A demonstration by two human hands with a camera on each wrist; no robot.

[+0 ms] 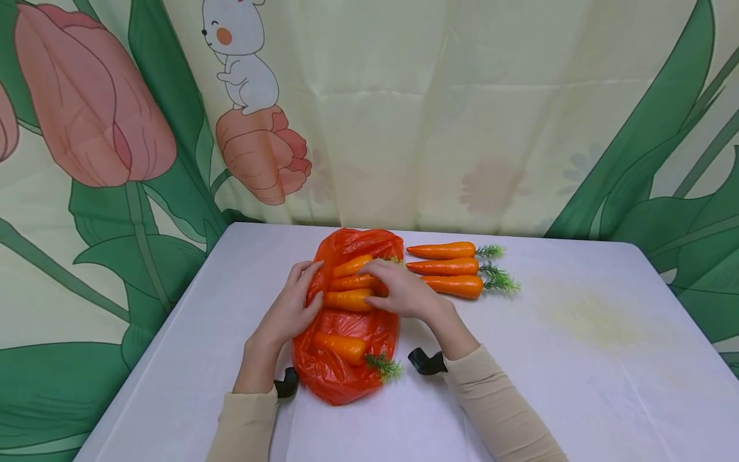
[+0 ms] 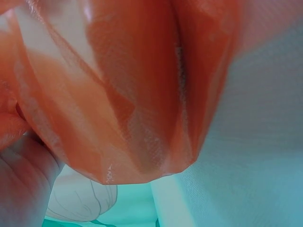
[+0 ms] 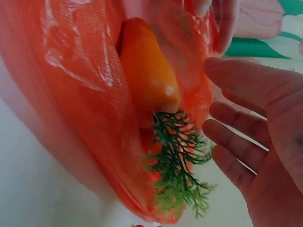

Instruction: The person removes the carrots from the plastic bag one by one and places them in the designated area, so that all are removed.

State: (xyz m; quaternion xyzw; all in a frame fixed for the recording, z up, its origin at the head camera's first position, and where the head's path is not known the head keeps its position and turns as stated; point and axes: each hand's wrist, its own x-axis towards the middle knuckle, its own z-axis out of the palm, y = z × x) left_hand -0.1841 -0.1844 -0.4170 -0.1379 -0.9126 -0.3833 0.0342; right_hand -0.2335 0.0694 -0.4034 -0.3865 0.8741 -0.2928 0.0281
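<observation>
A red plastic bag (image 1: 381, 346) lies on the table with its mouth facing up. Several orange carrots show in it; one carrot (image 1: 340, 346) lies apart near the front, its green top (image 3: 177, 151) poking over the bag's edge. My left hand (image 1: 291, 305) pinches the bag's left edge, its fingertips (image 3: 227, 23) visible at the top of the right wrist view. Above the bag's right side is my right hand (image 1: 404, 289), fingers loosely bent beside the thick ends of the carrots (image 1: 349, 299), and it grips nothing. Plastic fills most of the left wrist view.
Three carrots (image 1: 444, 267) lie side by side on the white table (image 1: 554, 372), right of the bag, tops pointing right. A black wrist mount (image 1: 427, 361) sits by each wrist. Behind the table hangs a printed curtain (image 1: 404, 128).
</observation>
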